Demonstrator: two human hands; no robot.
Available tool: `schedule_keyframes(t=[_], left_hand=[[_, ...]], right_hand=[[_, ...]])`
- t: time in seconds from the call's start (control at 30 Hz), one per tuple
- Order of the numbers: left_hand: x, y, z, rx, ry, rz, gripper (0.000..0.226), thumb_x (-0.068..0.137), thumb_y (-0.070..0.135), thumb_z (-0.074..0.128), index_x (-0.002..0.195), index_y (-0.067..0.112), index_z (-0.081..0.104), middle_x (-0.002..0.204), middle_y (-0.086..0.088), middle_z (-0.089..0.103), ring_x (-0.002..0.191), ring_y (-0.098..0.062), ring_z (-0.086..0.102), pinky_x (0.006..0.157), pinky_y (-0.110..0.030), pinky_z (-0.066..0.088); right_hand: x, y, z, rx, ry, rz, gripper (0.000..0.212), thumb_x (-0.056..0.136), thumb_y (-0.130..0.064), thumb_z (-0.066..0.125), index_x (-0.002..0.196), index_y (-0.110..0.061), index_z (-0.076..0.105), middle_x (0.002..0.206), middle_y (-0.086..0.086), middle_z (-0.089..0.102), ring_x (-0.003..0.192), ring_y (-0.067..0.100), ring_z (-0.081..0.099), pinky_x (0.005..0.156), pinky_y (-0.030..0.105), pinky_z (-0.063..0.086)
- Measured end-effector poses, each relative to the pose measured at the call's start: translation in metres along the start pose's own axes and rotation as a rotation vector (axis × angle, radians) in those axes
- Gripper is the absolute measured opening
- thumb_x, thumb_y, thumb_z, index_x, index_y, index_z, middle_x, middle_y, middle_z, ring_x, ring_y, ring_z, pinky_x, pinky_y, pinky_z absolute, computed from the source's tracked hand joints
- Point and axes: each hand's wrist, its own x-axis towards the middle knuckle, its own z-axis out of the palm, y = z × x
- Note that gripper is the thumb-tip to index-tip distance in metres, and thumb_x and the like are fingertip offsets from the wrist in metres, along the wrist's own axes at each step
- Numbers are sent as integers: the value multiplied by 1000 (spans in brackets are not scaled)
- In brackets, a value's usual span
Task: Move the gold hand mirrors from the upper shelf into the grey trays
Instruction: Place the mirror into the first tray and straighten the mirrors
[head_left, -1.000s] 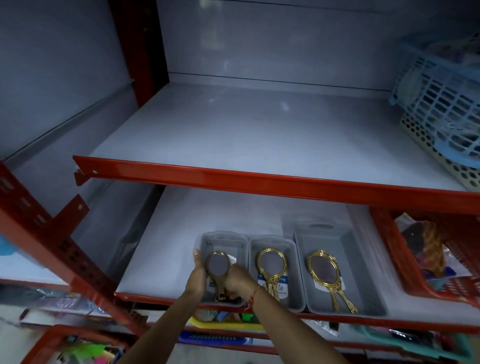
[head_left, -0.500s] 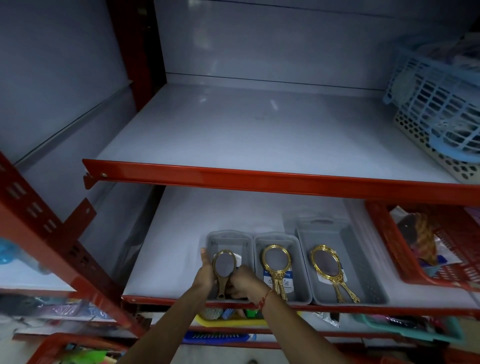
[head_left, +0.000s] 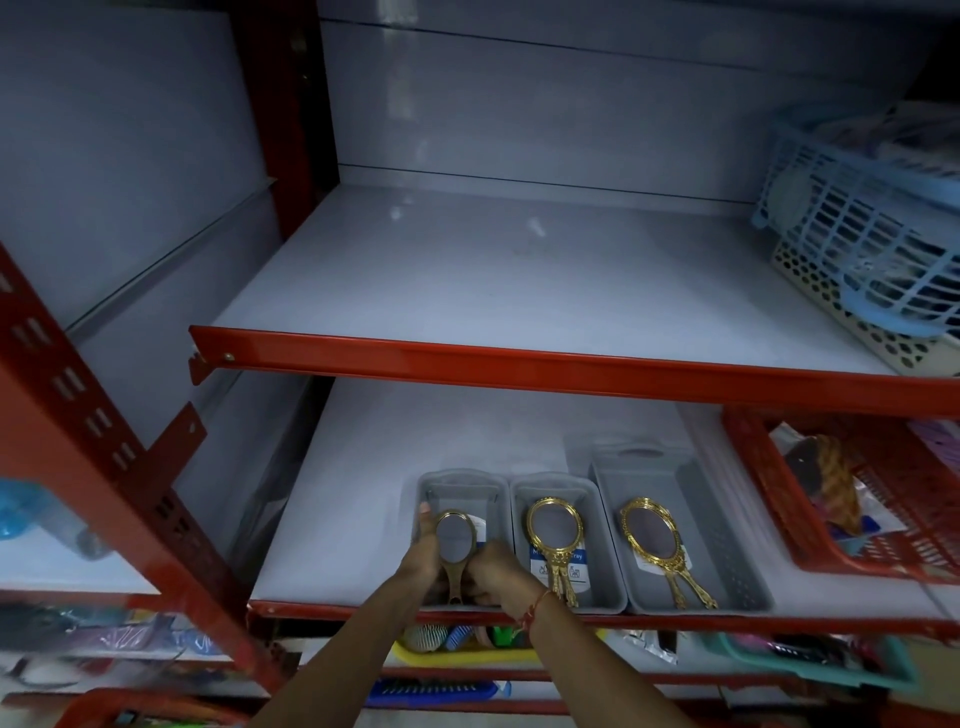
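Three grey trays stand side by side on the lower shelf: a left tray (head_left: 462, 480), a middle tray (head_left: 597, 499) and a larger right tray (head_left: 717, 525). A gold hand mirror (head_left: 456, 538) is upright over the left tray, held between both hands. My left hand (head_left: 423, 551) grips its left edge. My right hand (head_left: 493, 569), with a red thread at the wrist, holds it near the handle. Another gold mirror (head_left: 555, 530) lies in the middle tray and one more (head_left: 649, 540) lies in the right tray. The upper shelf (head_left: 519, 291) shows no mirrors.
A blue basket (head_left: 872, 234) stacked on a cream basket (head_left: 852, 322) sits at the upper shelf's right end. A red basket (head_left: 841, 499) with goods stands right of the trays. Red shelf edges (head_left: 519, 358) and a red upright (head_left: 104, 457) frame the bays. Combs and trays fill the shelf below.
The view has shifted slightly left and down. Both hands stay on the mirror over the left tray, which has barely moved.
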Motion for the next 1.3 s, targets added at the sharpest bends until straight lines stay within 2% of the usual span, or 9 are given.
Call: schedule_keyframes(t=[0.3,0.47,0.6,0.73,0.8,0.87,1.0,1.1,1.3], left_hand=[[5,-6,-1,293,95,67,85,92,67,11,138,7,50,139,-21,53,130,-35,49,113,-45,38],[5,-1,28,267,130,204,64,99,54,19,60,17,54,70,-7,59,76,-25,59,75,-35,51],[1,-9,69,95,-35,83,58,102,46,22,62,14,49,70,-8,53,67,-22,51,64,-31,45],[6,-29,100,87,-92,-38,65,99,55,19,73,12,59,52,-7,59,52,-19,52,43,-17,45],[5,-36,111,107,-98,-30,68,99,55,15,122,10,60,102,-21,74,98,-29,70,84,-28,58],[3,-38,119,76,-95,-24,69,101,49,13,141,2,44,142,-23,50,133,-32,47,111,-35,38],[10,-38,129,105,-35,30,67,102,46,16,143,-1,39,149,-20,41,139,-30,38,115,-36,30],[15,-39,132,51,-5,-25,67,102,45,15,145,-2,34,152,-21,36,141,-31,35,116,-36,28],[20,-39,131,64,-44,-99,77,98,57,16,141,0,43,143,-23,48,133,-36,47,106,-41,41]], right_hand=[[-7,-2,-15,144,67,-36,21,88,-6,48,97,3,65,97,18,65,99,32,66,82,41,55],[0,14,-62,265,257,-119,15,78,-2,56,70,-5,68,86,21,69,88,31,65,81,42,57],[3,36,-96,301,400,-65,27,85,-9,54,103,0,72,93,20,69,89,33,66,73,35,52],[-2,52,-111,140,356,21,30,91,-9,44,62,-8,53,64,7,49,57,19,46,61,28,36],[-6,56,-111,80,281,17,31,89,-10,48,59,-16,45,60,0,45,52,11,42,51,21,35],[-10,58,-109,71,230,-23,17,88,-11,51,74,-20,52,69,-4,53,56,6,45,45,18,32],[-7,58,-110,92,162,-67,15,91,-14,50,100,-19,60,96,-2,58,82,13,55,73,23,46],[-7,54,-115,111,85,-4,11,92,-22,49,89,-18,58,84,-2,59,78,15,56,83,33,50],[-11,55,-126,176,-56,-33,21,94,-27,48,110,-19,58,114,8,63,98,21,57,68,23,47]])
